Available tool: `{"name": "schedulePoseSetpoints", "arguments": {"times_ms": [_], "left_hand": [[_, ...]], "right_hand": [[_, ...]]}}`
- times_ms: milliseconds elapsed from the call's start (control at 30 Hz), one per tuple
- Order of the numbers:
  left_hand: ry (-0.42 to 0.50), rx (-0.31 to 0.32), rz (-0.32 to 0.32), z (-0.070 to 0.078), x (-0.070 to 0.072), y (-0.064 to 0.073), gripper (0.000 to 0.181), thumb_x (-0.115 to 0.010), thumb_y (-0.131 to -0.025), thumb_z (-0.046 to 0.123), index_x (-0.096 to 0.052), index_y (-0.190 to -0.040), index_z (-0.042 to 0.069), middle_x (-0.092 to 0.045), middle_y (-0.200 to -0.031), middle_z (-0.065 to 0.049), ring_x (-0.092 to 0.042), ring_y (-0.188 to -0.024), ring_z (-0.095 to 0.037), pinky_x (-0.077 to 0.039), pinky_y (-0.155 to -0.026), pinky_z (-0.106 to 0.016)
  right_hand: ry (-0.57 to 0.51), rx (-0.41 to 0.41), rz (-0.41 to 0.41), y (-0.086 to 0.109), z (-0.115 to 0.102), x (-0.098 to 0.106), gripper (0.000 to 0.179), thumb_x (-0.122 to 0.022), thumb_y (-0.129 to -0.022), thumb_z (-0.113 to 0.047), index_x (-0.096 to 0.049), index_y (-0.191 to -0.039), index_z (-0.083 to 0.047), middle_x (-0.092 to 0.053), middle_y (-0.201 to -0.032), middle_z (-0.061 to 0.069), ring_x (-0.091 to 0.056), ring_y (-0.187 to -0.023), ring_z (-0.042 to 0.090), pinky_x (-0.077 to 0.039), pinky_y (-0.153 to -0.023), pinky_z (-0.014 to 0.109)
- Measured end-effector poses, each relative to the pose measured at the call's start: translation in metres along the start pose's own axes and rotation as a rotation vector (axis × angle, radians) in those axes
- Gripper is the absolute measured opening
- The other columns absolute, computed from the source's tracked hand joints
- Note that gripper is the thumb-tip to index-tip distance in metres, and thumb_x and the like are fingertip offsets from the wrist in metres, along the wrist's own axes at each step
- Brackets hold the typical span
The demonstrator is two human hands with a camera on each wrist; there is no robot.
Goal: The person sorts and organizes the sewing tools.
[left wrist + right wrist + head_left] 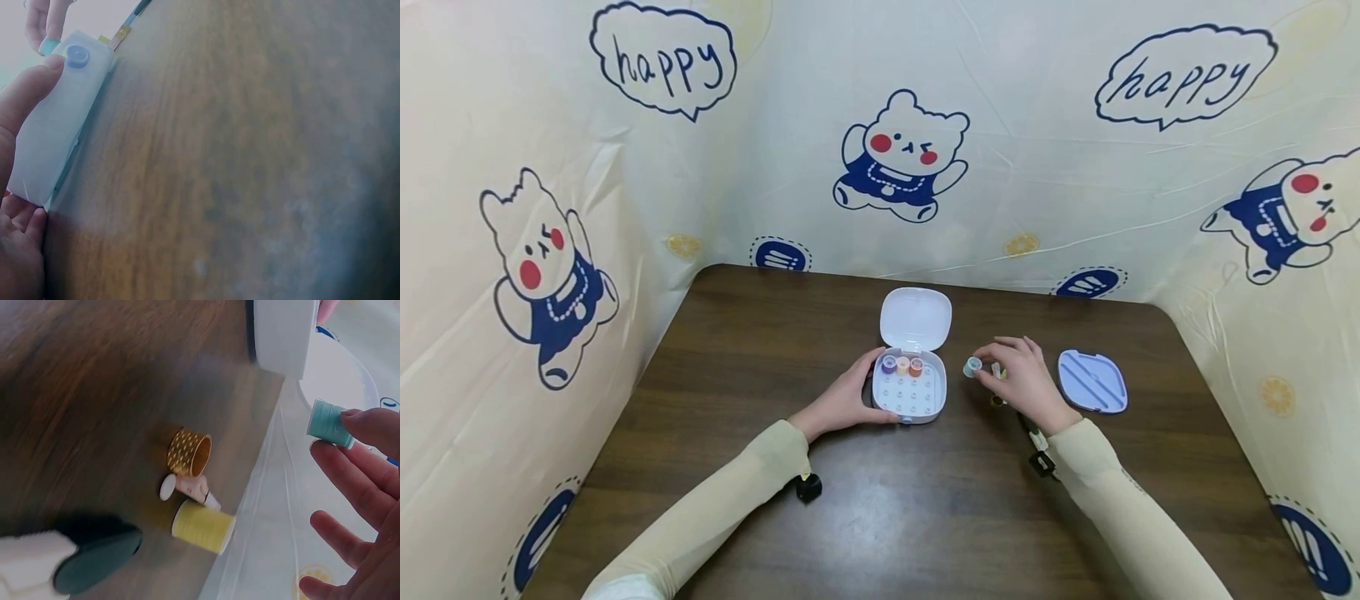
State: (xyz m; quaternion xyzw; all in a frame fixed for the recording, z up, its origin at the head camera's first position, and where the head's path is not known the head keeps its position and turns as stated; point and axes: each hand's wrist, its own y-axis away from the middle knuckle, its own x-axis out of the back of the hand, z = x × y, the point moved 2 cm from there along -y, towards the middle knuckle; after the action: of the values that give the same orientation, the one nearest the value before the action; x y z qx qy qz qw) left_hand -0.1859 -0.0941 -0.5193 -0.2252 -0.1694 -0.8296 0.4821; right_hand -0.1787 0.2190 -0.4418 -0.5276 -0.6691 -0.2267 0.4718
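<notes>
My left hand point(842, 398) grips the left side of a white sewing box point(930, 408), its thumb at the front near the round catch point(77, 56). The box stands with its lid point(916, 319) raised. Along the back row of pegs sit a purple spool point(889, 364), a cream spool point(903, 365) and an orange spool point(916, 367). To the right of the box, my right hand point(1018, 379) pinches a teal thread spool point(328, 422) between thumb and fingertips, above the table.
Under my right hand lie a gold thimble point(187, 453), a small pinkish-white spool point(190, 486) and a yellow thread spool point(203, 526). A dark-tipped white object point(97, 559) is nearby. Farther right, a lavender tray point(1093, 382) lies on the brown table point(760, 350).
</notes>
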Motion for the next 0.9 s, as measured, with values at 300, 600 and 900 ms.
{"name": "schedulePoseSetpoints", "arguments": {"times_ms": [300,600,900], "left_hand": [[0.006,0.008,-0.008,0.0,0.0,0.0,0.123,-0.093,-0.073,0.053,-0.019,-0.166,0.019,-0.033,-0.165,-0.005,-0.038,-0.148,-0.021,-0.03,-0.123,-0.045],[0.011,0.009,-0.007,0.0,0.0,0.0,0.123,-0.093,-0.073,0.053,-0.019,-0.166,0.019,-0.033,-0.165,-0.005,-0.038,-0.148,-0.022,-0.031,-0.123,-0.046],[0.005,0.008,0.001,0.0,-0.001,0.0,0.123,-0.093,-0.073,0.052,-0.019,-0.166,0.018,-0.033,-0.165,-0.006,-0.039,-0.148,-0.023,-0.031,-0.123,-0.047]], "right_hand": [[0.006,0.014,-0.011,-0.009,-0.007,-0.009,0.021,-0.081,-0.092,-0.019,-0.075,-0.111,-0.01,-0.078,-0.103,0.005,-0.05,-0.135,0.041,-0.017,-0.118,0.071],[-0.006,0.024,-0.037,-0.018,-0.016,-0.016,0.023,-0.081,-0.093,-0.02,-0.075,-0.113,-0.011,-0.077,-0.106,0.006,-0.05,-0.136,0.039,-0.016,-0.12,0.07],[-0.009,0.034,-0.037,-0.023,-0.021,-0.022,0.022,-0.081,-0.093,-0.018,-0.076,-0.113,-0.01,-0.077,-0.107,0.009,-0.052,-0.133,0.04,-0.018,-0.119,0.07]]}}
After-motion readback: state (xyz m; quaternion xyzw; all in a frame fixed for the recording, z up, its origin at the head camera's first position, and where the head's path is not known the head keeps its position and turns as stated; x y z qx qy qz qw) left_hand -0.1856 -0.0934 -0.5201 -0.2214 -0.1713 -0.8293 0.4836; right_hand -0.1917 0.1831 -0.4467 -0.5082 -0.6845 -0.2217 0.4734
